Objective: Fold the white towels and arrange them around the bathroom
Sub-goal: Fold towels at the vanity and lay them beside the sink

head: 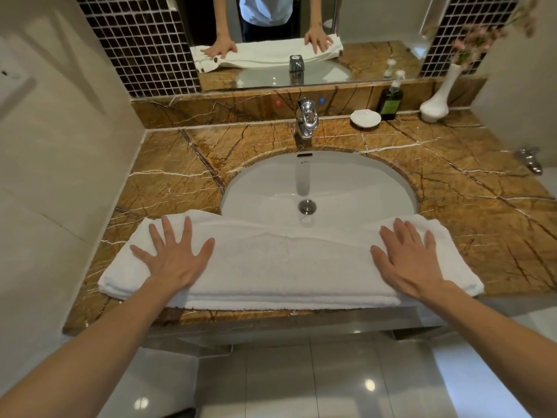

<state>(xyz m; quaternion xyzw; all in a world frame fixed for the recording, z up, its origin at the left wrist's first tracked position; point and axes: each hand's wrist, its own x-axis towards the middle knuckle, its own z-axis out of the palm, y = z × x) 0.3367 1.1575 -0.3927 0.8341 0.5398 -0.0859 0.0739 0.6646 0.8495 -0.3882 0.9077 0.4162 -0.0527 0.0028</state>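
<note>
Ten fingers lie spread wide and flat, none curled around anything. The left hand (pixel 174 257) presses palm-down near the left end of the white towel (pixel 283 267), and the right hand (pixel 407 257) does the same near its right end, each forearm running back toward the near edge of the view.

Under them the towel sits as a long band already doubled over lengthwise, its stacked layers showing along the near edge. It stretches left to right across the near strip of the marble counter (pixel 482 191), and its far edge overhangs the near rim of the sink (pixel 319 188). The faucet (pixel 307 119) stands at the far side, with a small white dish (pixel 365 118), a soap bottle (pixel 390 99) and a white vase (pixel 435 101) at the far right, well apart from the work.

The step looks like smoothing the fold before the next one. To do it well, sweep both palms outward from the middle so trapped creases run off the ends, check that the near edges stay flush, and draw the sagging far edge back onto the stone before folding end to end.
</note>
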